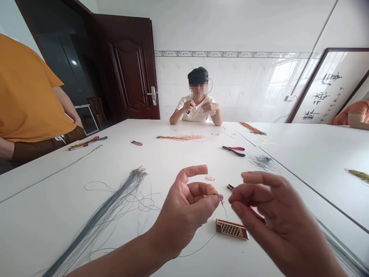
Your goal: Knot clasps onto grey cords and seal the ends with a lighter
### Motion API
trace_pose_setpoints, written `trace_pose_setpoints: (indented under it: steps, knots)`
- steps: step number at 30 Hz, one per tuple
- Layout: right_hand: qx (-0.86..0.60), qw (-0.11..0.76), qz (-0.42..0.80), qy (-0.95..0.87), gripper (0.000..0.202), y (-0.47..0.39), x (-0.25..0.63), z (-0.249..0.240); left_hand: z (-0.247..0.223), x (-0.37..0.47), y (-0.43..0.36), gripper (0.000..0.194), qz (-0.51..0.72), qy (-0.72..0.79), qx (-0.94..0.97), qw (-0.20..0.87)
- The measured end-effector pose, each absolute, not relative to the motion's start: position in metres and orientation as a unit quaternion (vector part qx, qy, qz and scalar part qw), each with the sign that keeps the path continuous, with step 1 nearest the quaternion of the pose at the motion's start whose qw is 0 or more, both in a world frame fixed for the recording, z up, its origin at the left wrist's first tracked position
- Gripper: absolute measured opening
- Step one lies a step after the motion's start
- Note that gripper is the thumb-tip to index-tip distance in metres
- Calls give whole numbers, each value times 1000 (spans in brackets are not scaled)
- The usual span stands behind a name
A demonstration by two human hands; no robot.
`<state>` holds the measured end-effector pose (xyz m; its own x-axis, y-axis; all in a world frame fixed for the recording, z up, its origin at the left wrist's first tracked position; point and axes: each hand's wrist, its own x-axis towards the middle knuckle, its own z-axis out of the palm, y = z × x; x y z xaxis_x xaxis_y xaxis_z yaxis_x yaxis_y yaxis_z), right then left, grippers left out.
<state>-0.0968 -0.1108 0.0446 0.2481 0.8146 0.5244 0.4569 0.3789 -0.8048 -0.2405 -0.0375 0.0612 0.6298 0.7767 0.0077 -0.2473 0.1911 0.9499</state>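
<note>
Left hand (pixel 188 209) raised over the table (pixel 173 161), thumb and forefinger closed in a fine pinch on a small pink bead (pixel 221 197) at the top of a thin grey wire (pixel 224 209), which hangs from the pinch toward the tabletop. The fingertips carry tan finger guards (pixel 198 169). Right hand (pixel 271 215) just beside the bead, apart from it, fingers curled and thumb near forefinger; it holds nothing that can be seen, and whether the tips are fully closed cannot be told.

Handling, by judgement: bead and wire are very light; the wire is springy, kinks readily and slips between smooth guards. The bead is small enough to drop from a loose pinch. The best hold is on the wire directly below the bead, tips pressed flat, with no sharp bending.

Below the hands lies a small red and gold box (pixel 232 229); behind the right hand, partly hidden, pliers (pixel 230 187) with a red handle. To the left, a long bundle of grey wires (pixel 115 204) fans across the table. Farther off: red-handled pliers (pixel 234 150), copper-coloured strands (pixel 180 137), a small snipper (pixel 136 143). A seated person (pixel 197 104) works opposite; a person in an orange shirt (pixel 25 96) stands at left.
</note>
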Motion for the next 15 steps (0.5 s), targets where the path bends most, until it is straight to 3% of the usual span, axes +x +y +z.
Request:
trace_pose_setpoints:
  steps: [10, 15]
  knots:
    - [-542, 547, 16, -637, 17, -107, -75, 44, 56, -236, -30, 50, 305, 304, 469, 770]
    - [-602, 484, -38, -634, 13, -97, -58, 40, 41, -227, -36, 41, 267, 322, 436, 797]
